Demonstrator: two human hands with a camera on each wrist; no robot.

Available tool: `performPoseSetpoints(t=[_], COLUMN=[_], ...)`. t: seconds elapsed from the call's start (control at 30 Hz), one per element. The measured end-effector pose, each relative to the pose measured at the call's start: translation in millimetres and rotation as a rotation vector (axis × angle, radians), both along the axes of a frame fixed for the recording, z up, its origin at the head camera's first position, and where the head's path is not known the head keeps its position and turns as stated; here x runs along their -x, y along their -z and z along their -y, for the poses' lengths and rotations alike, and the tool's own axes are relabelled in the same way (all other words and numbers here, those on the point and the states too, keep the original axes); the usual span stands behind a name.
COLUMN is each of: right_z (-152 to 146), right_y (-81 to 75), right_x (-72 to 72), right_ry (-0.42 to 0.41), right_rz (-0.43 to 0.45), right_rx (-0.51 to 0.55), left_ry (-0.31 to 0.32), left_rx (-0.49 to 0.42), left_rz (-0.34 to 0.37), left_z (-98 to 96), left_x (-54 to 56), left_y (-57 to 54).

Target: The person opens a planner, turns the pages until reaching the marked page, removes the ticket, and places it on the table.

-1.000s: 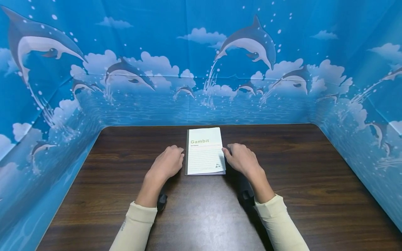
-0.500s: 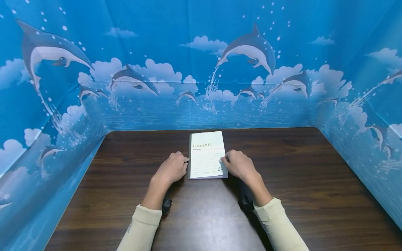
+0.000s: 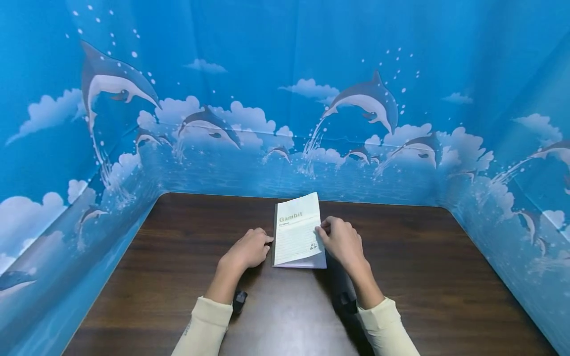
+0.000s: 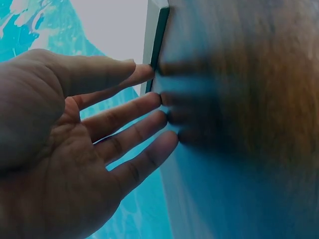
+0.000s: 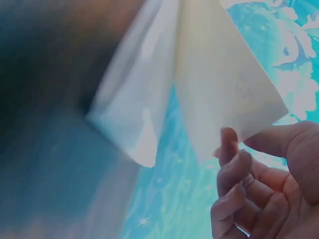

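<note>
A pale notebook (image 3: 294, 237) with "Gambit" printed on its cover lies on the dark wooden table, its dark spine to the left. My right hand (image 3: 345, 244) pinches the cover's right edge between thumb and fingers and holds it raised. In the right wrist view the lifted cover (image 5: 229, 84) stands apart from the pages (image 5: 132, 109) below. At the spine rests my left hand (image 3: 250, 248), its index fingertip against the notebook. The left wrist view shows the fingers (image 4: 134, 107) fairly straight, tips at the tabletop beside the notebook's edge (image 4: 151, 35).
The brown table (image 3: 187, 277) spreads out on both sides of the notebook. A blue cloth backdrop (image 3: 267, 59) with printed dolphins and clouds rises behind and along the sides. Dark wrist cameras (image 3: 239, 300) hang under the wrists.
My left index finger has come against the spine. The right hand has taken hold of the cover's edge and lifted it, opening a gap over the pages. The head view has shifted.
</note>
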State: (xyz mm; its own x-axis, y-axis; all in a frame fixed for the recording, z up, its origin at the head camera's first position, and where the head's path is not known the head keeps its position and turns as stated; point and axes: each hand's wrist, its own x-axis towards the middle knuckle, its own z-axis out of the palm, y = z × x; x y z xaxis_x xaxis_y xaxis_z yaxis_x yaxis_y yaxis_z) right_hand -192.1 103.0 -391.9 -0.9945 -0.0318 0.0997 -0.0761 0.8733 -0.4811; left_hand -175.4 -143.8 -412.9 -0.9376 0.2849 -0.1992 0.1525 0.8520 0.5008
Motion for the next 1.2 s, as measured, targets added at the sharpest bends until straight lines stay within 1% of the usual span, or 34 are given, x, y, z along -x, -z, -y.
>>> performPoseSetpoints(t=[0.1, 0.13, 0.2, 0.27, 0.37, 0.47, 0.5, 0.6, 0.73, 0.83, 0.9, 1.0, 1.1, 1.17, 1.2], right_z=[11, 16, 24, 35, 51, 68, 74, 91, 114, 133, 146, 165, 183, 193, 198], right_y=[-12.1, -17.4, -27.6, -36.5, -45.5, -50.1, -50.6, -50.6, -48.1, -43.6, -39.0, -27.1, -9.2, 11.8, 26.9], right_x=[-1.3, -1.0, -0.8, 2.2, 6.4, 10.2, 11.3, 14.0, 16.2, 17.8, 18.4, 21.1, 26.0, 33.6, 39.2], right_ry=[-0.019, -0.035, -0.078, -0.133, -0.215, -0.273, -0.288, -0.320, -0.359, -0.390, -0.401, -0.402, -0.390, -0.376, -0.366], right_rz=[-0.033, -0.038, -0.029, -0.008, 0.029, 0.041, 0.043, 0.052, 0.081, 0.102, 0.119, 0.149, 0.187, 0.205, 0.205], right_rx=[0.046, 0.062, 0.094, 0.132, 0.187, 0.224, 0.233, 0.249, 0.259, 0.251, 0.228, 0.171, 0.118, 0.076, 0.053], left_ry=[0.019, 0.026, 0.021, -0.002, -0.064, -0.102, -0.105, -0.097, -0.086, -0.078, -0.062, -0.055, -0.045, -0.042, -0.037], left_rx=[-0.035, -0.048, -0.065, -0.066, -0.076, -0.099, -0.107, -0.116, -0.106, -0.113, -0.130, -0.182, -0.238, -0.274, -0.296], left_rz=[0.024, 0.030, 0.042, 0.046, 0.055, 0.066, 0.068, 0.078, 0.097, 0.121, 0.128, 0.159, 0.188, 0.217, 0.228], left_z=[7.4, 10.5, 17.2, 26.0, 39.6, 50.4, 53.1, 59.7, 69.8, 79.7, 87.9, 99.5, 109.3, 113.2, 114.6], left_x=[-0.3, -0.1, 0.2, 2.1, 3.5, 5.0, 5.8, 7.3, 8.1, 7.5, 7.1, 6.4, 4.1, 1.8, 0.6], left_y=[1.3, 1.0, 1.4, 1.1, 2.0, 2.1, 1.6, -0.3, -4.6, -9.3, -11.7, -13.7, -15.6, -15.7, -15.4])
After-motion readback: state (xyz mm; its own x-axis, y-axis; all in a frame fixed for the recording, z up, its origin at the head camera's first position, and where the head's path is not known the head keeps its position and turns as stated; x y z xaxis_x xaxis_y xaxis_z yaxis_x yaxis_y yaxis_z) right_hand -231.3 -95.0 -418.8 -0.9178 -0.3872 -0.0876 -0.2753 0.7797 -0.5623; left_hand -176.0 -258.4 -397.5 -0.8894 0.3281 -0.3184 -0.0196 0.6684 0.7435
